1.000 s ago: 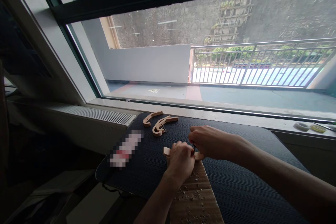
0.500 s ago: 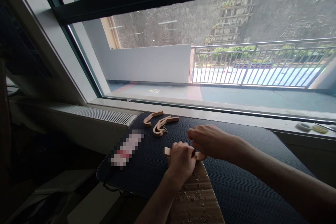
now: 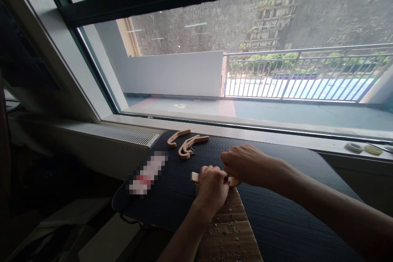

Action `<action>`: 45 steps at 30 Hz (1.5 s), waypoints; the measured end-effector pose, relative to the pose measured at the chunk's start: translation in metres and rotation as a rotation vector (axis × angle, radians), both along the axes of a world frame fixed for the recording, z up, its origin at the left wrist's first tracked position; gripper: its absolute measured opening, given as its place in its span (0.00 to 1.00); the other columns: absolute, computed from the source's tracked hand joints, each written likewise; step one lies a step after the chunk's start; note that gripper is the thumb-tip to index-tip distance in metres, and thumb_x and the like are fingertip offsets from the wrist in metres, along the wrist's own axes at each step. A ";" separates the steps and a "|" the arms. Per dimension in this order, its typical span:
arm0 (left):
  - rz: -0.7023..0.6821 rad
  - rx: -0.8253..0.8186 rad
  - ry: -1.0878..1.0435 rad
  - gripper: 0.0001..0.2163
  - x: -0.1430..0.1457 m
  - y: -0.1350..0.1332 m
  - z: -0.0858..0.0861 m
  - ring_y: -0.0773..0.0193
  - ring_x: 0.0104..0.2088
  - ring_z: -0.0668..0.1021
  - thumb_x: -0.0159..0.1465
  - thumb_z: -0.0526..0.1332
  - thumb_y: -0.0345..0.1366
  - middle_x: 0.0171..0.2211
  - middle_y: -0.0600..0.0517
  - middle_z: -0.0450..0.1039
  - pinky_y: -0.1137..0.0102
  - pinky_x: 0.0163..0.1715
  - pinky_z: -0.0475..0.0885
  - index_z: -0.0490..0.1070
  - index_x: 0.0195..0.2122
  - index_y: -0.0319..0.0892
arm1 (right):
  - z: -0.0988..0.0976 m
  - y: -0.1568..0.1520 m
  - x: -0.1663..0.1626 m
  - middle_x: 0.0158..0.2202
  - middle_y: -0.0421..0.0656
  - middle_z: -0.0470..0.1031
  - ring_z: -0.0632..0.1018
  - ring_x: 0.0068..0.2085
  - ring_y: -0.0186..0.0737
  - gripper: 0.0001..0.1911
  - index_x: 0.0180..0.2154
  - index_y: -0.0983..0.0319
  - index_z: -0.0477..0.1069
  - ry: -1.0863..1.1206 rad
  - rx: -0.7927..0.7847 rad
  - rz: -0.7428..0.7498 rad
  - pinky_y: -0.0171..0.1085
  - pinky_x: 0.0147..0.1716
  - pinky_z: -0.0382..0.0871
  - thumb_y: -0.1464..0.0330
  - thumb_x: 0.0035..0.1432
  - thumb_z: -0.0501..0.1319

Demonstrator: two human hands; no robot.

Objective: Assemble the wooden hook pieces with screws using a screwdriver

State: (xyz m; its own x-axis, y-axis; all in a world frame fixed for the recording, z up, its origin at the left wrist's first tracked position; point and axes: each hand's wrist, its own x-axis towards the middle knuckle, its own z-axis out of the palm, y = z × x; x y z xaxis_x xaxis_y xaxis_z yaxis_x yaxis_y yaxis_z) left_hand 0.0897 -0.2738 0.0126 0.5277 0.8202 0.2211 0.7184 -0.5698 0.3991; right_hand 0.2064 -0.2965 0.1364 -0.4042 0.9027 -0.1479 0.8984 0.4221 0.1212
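Head view. Cardboard sheet (image 3: pixel 233 233) lies on the near edge of the dark table (image 3: pixel 291 221); it carries a scatter of wood shavings (image 3: pixel 226 227), densest on its far half, close under the hands.

Left hand (image 3: pixel 211 188): closed in a fist, knuckles up, wrapped round a pale wooden piece (image 3: pixel 194 177). The piece lies crosswise at the far end of the cardboard. Its left end sticks out past the fist, and its right end shows under the right hand.

Right hand (image 3: pixel 245 166): just right of and slightly beyond the left hand, touching it at the thumb side. Fingers curled in and pressed together over the right part of the piece. A small dark spot sits between the two hands; cannot tell what the fingers pinch.

Farther off, left of the hands: two curved wooden pieces (image 3: pixel 188 144) lie flat on the table, well apart from the held one. A blurred-out item (image 3: pixel 147 174) lies at the table's left edge.

Far right, on the window sill (image 3: pixel 276 136): two tape rolls (image 3: pixel 353 147) side by side.
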 end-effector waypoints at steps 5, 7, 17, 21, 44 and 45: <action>0.006 0.023 0.007 0.08 0.001 0.000 -0.002 0.59 0.37 0.73 0.60 0.59 0.37 0.30 0.49 0.75 0.65 0.41 0.60 0.75 0.27 0.42 | 0.008 -0.005 0.004 0.32 0.43 0.71 0.65 0.23 0.29 0.06 0.32 0.65 0.71 0.089 0.036 0.044 0.32 0.20 0.51 0.77 0.49 0.59; 0.004 0.032 0.010 0.09 0.001 0.001 -0.003 0.60 0.37 0.73 0.60 0.58 0.37 0.30 0.50 0.75 0.65 0.41 0.60 0.75 0.26 0.43 | 0.010 -0.006 0.004 0.32 0.43 0.70 0.63 0.23 0.28 0.07 0.31 0.65 0.71 0.094 0.022 0.071 0.31 0.19 0.52 0.79 0.48 0.59; -0.001 -0.009 0.015 0.09 0.001 0.000 0.000 0.60 0.38 0.73 0.61 0.58 0.37 0.32 0.49 0.75 0.65 0.43 0.60 0.76 0.28 0.43 | 0.011 -0.004 0.000 0.27 0.42 0.70 0.65 0.22 0.31 0.04 0.30 0.66 0.72 -0.001 0.008 -0.009 0.33 0.19 0.50 0.75 0.54 0.58; 0.003 -0.008 0.030 0.08 0.002 0.000 0.001 0.60 0.38 0.73 0.61 0.58 0.36 0.32 0.50 0.75 0.65 0.43 0.60 0.76 0.29 0.43 | 0.008 -0.005 0.005 0.32 0.42 0.69 0.62 0.22 0.27 0.06 0.31 0.65 0.71 0.097 0.019 0.064 0.31 0.19 0.52 0.79 0.49 0.60; 0.010 0.002 0.000 0.07 0.001 -0.001 -0.001 0.59 0.38 0.73 0.60 0.58 0.35 0.32 0.49 0.75 0.65 0.43 0.60 0.75 0.28 0.43 | 0.006 -0.004 0.005 0.29 0.43 0.72 0.69 0.25 0.33 0.05 0.33 0.64 0.72 0.091 0.023 0.011 0.33 0.21 0.52 0.75 0.53 0.58; 0.010 0.003 -0.002 0.07 0.001 -0.001 -0.001 0.59 0.38 0.73 0.60 0.58 0.35 0.32 0.49 0.75 0.65 0.43 0.60 0.75 0.28 0.43 | 0.007 -0.005 0.006 0.31 0.43 0.72 0.69 0.26 0.33 0.06 0.35 0.64 0.72 0.112 0.037 0.025 0.33 0.21 0.52 0.75 0.52 0.58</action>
